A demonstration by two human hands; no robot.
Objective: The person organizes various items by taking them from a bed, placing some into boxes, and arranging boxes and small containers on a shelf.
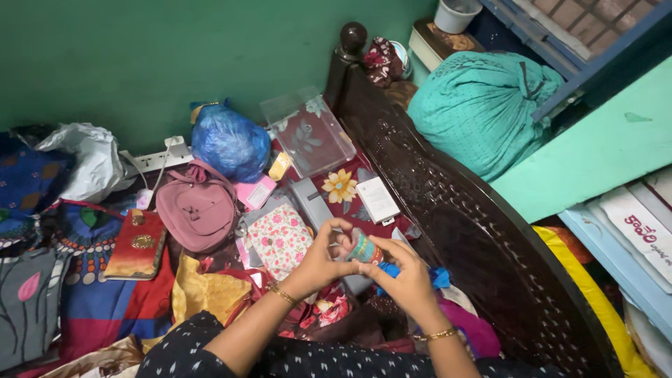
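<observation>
While a mauve leather backpack (197,206) lies off to your left on the cluttered bed, your left hand (323,257) curls its fingers over a small teal-and-orange banded roll (364,248), which your right hand (404,278) pinches from below, above blue cloth (439,277).

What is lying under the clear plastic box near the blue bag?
The clear plastic box rests on a maroon floral bedspread, visible through it. Whether the box holds anything cannot be told.
</observation>
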